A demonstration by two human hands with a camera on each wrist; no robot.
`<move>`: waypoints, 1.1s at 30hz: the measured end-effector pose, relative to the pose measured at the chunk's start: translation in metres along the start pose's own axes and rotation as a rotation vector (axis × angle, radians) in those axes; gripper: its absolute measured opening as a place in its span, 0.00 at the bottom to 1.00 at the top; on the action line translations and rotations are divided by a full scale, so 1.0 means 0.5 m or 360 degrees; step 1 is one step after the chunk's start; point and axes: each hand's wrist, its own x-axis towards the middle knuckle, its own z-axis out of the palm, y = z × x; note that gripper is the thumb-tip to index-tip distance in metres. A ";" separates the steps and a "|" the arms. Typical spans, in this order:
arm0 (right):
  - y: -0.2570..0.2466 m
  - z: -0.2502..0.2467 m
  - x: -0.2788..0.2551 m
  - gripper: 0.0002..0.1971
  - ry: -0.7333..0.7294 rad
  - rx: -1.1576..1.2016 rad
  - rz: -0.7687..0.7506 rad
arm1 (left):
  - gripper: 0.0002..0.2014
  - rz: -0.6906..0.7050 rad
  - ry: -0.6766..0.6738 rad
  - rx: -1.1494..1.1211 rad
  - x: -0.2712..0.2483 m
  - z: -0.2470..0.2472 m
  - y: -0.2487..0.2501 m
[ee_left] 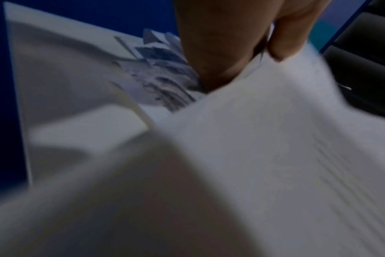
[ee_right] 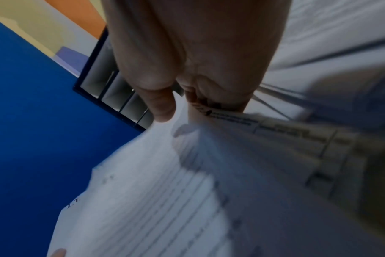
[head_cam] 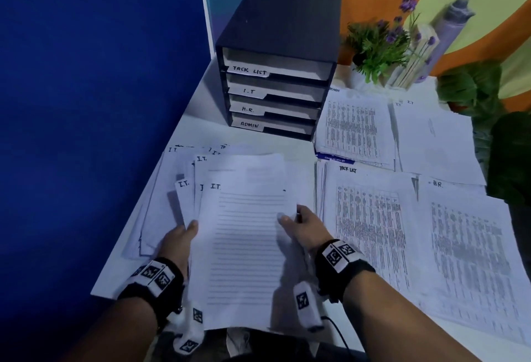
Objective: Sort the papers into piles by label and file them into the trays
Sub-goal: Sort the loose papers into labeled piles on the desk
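A fanned bundle of I.T. papers (head_cam: 244, 232) is lifted over the near left of the white table (head_cam: 201, 120). My left hand (head_cam: 179, 239) grips its left edge, thumb on top. My right hand (head_cam: 301, 225) pinches its right edge, thumb on the top sheet; its thumb (ee_right: 163, 106) shows on the I.T. papers (ee_right: 143, 200) in the right wrist view. The left wrist view is blurred, showing my left hand (ee_left: 231, 43) on the papers (ee_left: 275, 156). The black tray unit (head_cam: 275, 59) stands at the back with slots labelled TASK LIST, I.T, H.R. and ADMIN.
Sorted piles lie to the right: ADMIN (head_cam: 356, 128), I.T. (head_cam: 434, 140), TASK LIST (head_cam: 370, 226) and H.R. (head_cam: 471, 255). More I.T. sheets (head_cam: 161, 203) lie under the bundle. A blue partition (head_cam: 94, 102) runs along the left. Potted plants (head_cam: 382, 48) stand at the back right.
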 end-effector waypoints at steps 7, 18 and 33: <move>0.027 0.009 0.014 0.16 0.0202 0.0278 0.0074 | 0.07 0.0130 0.0002 0.0016 -0.026 0.001 0.001; 0.056 -0.011 0.022 0.12 0.0402 0.0592 0.0250 | 0.33 0.0379 0.0213 0.0042 0.026 -0.033 -0.011; 0.038 0.012 0.044 0.06 0.0463 0.0502 0.0253 | 0.19 0.0156 0.0059 0.0318 0.045 -0.025 0.004</move>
